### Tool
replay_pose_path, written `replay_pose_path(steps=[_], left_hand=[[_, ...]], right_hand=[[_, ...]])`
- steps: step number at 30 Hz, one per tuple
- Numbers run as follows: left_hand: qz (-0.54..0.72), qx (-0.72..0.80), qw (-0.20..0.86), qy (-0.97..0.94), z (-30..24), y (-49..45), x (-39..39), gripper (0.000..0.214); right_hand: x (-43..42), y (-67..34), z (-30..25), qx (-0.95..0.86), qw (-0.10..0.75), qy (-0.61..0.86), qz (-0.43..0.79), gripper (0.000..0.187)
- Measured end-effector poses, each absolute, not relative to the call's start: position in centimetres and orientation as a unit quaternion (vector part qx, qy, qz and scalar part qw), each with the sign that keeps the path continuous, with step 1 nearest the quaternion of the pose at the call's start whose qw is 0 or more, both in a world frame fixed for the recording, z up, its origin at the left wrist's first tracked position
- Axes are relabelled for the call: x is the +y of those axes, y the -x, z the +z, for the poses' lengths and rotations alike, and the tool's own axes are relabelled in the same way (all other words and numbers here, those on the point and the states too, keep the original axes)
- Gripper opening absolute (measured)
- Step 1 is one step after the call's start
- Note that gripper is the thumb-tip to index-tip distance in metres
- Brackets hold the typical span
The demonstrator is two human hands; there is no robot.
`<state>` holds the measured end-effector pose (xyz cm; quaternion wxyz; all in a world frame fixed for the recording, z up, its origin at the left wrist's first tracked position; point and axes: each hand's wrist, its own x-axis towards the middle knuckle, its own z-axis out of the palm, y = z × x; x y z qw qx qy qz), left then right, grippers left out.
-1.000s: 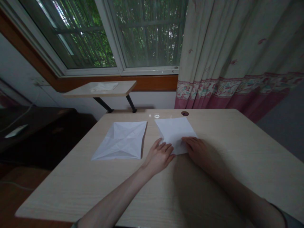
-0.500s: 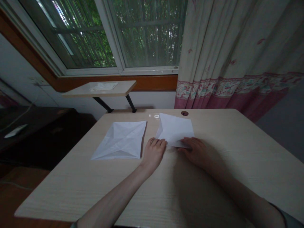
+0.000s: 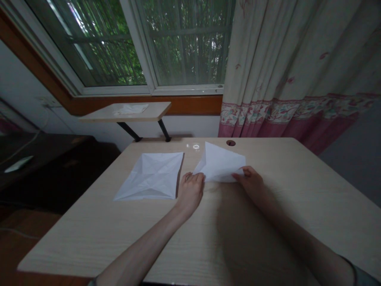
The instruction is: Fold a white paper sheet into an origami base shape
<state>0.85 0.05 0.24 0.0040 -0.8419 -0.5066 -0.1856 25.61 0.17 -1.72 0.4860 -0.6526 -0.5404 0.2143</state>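
A folded sheet of white paper (image 3: 224, 163) is on the table in front of me, its left side slightly raised. My left hand (image 3: 192, 192) has its fingers closed on the paper's near left corner. At the near right corner, my right hand (image 3: 251, 182) pinches the edge between thumb and fingers. A second white sheet (image 3: 153, 174), creased and lying flat, is just left of my left hand and apart from the first one.
The pale wooden table (image 3: 143, 234) has a cable hole (image 3: 231, 143) at its back edge. A small raised shelf (image 3: 101, 115) at the back left carries a crumpled white piece (image 3: 131, 109). Behind stand a window and a curtain (image 3: 268, 115). A dark surface (image 3: 59, 159) lies left.
My right hand has moved right and slightly up to the paper's near right corner. The paper has turned and shifted a little right. My left hand has moved slightly left.
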Motion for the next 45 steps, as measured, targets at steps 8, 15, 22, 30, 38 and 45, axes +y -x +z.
replay_pose_path(steps=[8, 15, 22, 30, 38, 45], left_hand=[[-0.202, -0.492, -0.005, 0.847, 0.2, -1.1, -0.2, 0.025], [-0.230, -0.457, 0.006, 0.859, -0.1, -1.3, -0.2, 0.015], [-0.266, -0.413, -0.016, 0.871, -0.4, -1.5, -0.3, 0.018], [-0.257, -0.388, -0.040, 0.884, -0.3, -1.6, -0.6, 0.021], [-0.252, -0.365, -0.074, 0.894, 0.3, -1.6, -0.9, 0.022], [-0.271, -0.314, -0.101, 0.904, 0.6, -1.7, -1.2, 0.026]], right_hand=[[1.0, -26.1, -2.7, -0.481, 0.508, 0.696, 0.159, 0.039], [1.2, -26.1, -3.0, -0.481, 0.501, 0.709, 0.119, 0.036], [0.3, -25.2, -2.8, -0.556, 0.505, 0.656, -0.075, 0.046], [-1.0, -24.2, -3.2, -0.678, 0.401, 0.598, -0.148, 0.017], [-0.5, -24.3, -4.0, -0.710, 0.388, 0.574, -0.129, 0.034], [-0.4, -24.7, -4.5, -0.719, 0.378, 0.573, -0.109, 0.036]])
